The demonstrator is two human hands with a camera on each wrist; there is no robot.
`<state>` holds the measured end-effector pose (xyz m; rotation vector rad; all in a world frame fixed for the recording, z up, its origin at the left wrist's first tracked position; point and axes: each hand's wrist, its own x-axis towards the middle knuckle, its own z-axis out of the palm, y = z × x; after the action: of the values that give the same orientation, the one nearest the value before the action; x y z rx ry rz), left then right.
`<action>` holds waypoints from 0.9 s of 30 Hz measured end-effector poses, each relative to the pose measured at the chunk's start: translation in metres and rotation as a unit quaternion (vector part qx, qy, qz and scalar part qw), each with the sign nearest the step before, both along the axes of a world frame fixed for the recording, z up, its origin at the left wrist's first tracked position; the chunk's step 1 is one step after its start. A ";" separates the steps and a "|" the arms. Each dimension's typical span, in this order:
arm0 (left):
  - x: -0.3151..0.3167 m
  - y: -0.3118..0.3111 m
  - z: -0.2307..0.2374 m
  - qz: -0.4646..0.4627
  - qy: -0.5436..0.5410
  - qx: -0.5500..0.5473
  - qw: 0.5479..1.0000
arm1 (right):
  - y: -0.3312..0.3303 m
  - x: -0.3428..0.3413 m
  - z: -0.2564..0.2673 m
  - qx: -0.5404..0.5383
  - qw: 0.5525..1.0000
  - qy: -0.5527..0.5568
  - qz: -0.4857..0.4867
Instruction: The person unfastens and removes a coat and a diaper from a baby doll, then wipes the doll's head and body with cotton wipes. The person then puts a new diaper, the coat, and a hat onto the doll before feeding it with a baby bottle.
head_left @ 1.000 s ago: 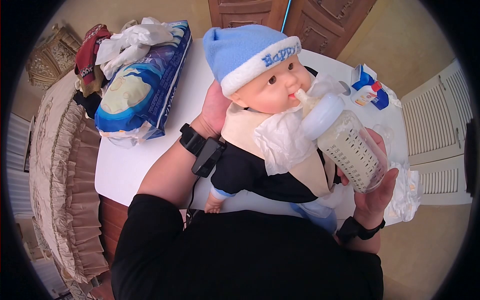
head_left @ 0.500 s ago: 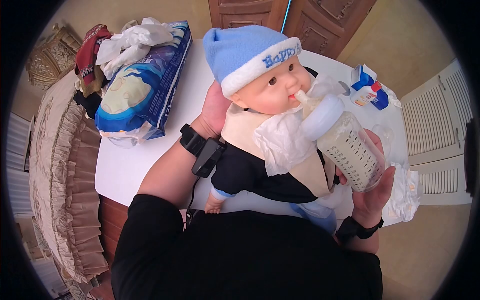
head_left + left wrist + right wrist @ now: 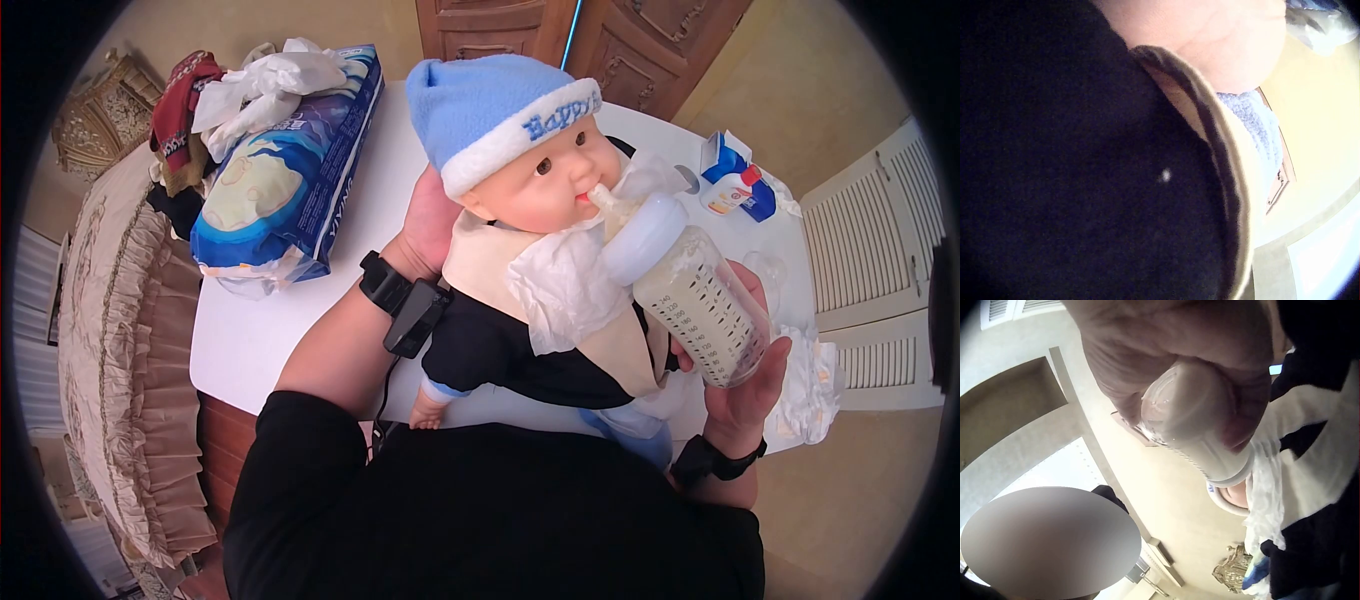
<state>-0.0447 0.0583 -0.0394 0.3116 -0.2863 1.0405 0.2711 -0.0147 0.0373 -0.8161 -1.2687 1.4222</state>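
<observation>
A baby doll (image 3: 545, 170) in a blue cap (image 3: 500, 110) and black-and-cream clothes leans back over the table. Behind its head and neck lies my left hand (image 3: 432, 220), its fingers hidden by the doll. My right hand (image 3: 745, 375) grips the lower part of a milk bottle (image 3: 705, 305), whose teat touches the doll's mouth. In the right wrist view the fingers of my right hand (image 3: 1179, 344) curl round the bottle (image 3: 1200, 419). White tissue (image 3: 565, 285) rests on the doll's chest. The left wrist view shows my left palm (image 3: 1210, 37) beside the dark clothing (image 3: 1085, 162).
On the white table (image 3: 270, 325), a blue diaper pack (image 3: 265, 190) with a white cloth (image 3: 265, 90) on it stands at the left. A small white bottle (image 3: 728, 192) and a blue box (image 3: 762, 200) are at the back right. Crumpled plastic (image 3: 805, 390) lies at the right edge.
The feeding bottle has turned slightly in my right hand, with its markings shifted, and its teat still touches the mouth. The doll and my left hand have hardly moved.
</observation>
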 end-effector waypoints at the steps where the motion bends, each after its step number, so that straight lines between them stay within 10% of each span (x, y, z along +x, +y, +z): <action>1: 0.000 0.000 0.000 -0.002 -0.003 0.003 1.000 | 0.000 0.000 0.000 0.000 1.000 0.000 0.000; 27: 0.006 -0.004 0.011 -0.001 -0.010 0.082 0.997 | 0.001 0.002 0.002 -0.008 1.000 -0.002 0.014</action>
<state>-0.0384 0.0542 -0.0284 0.4481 -0.3912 1.0215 0.2735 -0.0139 0.0398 -0.8161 -1.2773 1.4547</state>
